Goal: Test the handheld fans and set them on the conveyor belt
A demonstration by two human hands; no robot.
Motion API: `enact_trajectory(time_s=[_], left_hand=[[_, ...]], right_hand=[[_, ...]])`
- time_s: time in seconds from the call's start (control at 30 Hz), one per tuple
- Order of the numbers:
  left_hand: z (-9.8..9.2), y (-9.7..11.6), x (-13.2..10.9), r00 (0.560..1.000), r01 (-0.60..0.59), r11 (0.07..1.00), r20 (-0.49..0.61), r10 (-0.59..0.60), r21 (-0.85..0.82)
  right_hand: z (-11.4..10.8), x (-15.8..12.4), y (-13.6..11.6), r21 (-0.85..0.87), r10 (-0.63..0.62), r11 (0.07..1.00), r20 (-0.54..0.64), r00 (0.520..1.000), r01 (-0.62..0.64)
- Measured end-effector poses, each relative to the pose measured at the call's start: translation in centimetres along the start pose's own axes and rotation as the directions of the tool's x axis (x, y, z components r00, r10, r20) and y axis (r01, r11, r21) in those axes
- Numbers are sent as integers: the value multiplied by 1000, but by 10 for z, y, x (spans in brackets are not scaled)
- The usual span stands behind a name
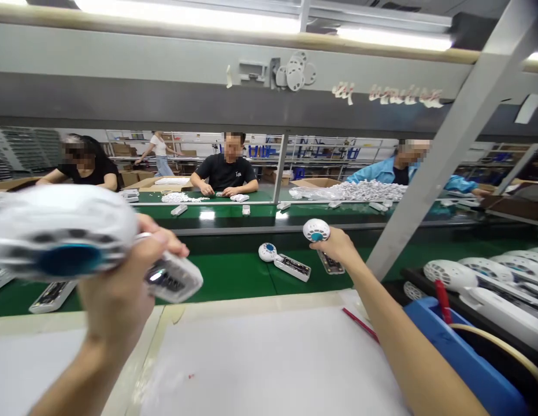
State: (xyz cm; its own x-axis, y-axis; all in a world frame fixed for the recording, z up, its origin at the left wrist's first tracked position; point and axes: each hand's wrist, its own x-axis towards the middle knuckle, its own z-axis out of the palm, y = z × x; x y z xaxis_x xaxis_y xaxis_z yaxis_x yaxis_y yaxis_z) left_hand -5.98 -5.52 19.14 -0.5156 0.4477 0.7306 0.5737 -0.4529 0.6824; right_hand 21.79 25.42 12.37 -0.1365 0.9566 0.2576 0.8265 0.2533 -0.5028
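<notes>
My left hand is closed around the handle of a white handheld fan with a blue centre, held up close to the camera. Its handle shows open electronics. My right hand reaches out over the green conveyor belt and grips a second white fan by its handle, the round head upright. A third fan lies flat on the belt just left of my right hand.
A white mat covers the bench in front of me. A blue bin and a tray of several white fans sit at the right. A grey diagonal strut crosses the right side. Three seated people work across the belt.
</notes>
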Motion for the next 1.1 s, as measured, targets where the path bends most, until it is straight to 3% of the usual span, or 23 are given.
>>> enact_trajectory(time_s=[0.07, 0.13, 0.2, 0.27, 0.3, 0.37, 0.57, 0.7, 0.77, 0.93, 1.1], left_hand=[[13, -15, 6, 999, 25, 999, 20, -26, 47], [23, -34, 13, 969, 230, 973, 86, -231, 23], [29, -54, 18, 863, 484, 875, 177, -474, -14], [32, -73, 20, 754, 624, 781, 235, -614, 36], [32, -82, 20, 722, 649, 756, 245, -647, 81], [32, -98, 18, 699, 658, 738, 241, -673, 149], [36, -145, 6, 705, 635, 732, 200, -680, 247], [35, -178, -4, 755, 565, 723, 105, -647, 396], [32, -190, -9, 781, 516, 692, 54, -622, 505], [22, -203, -16, 841, 357, 575, 16, -542, 736], [21, -193, -11, 870, 234, 528, 66, -488, 816]], right_hand=[[12, 2, 10, -2, 24, 1000, 35, 999, -24], [22, 1, 14, -11, 30, 1000, 39, 999, -30], [34, -3, 15, -40, 41, 998, 33, 999, -40], [47, -6, 14, -84, 41, 996, 36, 999, -38], [54, -7, 14, -106, 31, 994, 46, 998, -26], [64, -11, 14, -142, -5, 990, 80, 997, 17], [78, -31, -10, -190, -150, 967, 115, 982, 170], [93, -55, -40, -82, -330, 926, 302, 894, 370], [100, -64, -52, -39, -355, 916, 380, 854, 398], [99, -73, -64, 8, -276, 953, 438, 855, 303], [98, -76, -66, 186, -216, 972, 458, 862, 144]])
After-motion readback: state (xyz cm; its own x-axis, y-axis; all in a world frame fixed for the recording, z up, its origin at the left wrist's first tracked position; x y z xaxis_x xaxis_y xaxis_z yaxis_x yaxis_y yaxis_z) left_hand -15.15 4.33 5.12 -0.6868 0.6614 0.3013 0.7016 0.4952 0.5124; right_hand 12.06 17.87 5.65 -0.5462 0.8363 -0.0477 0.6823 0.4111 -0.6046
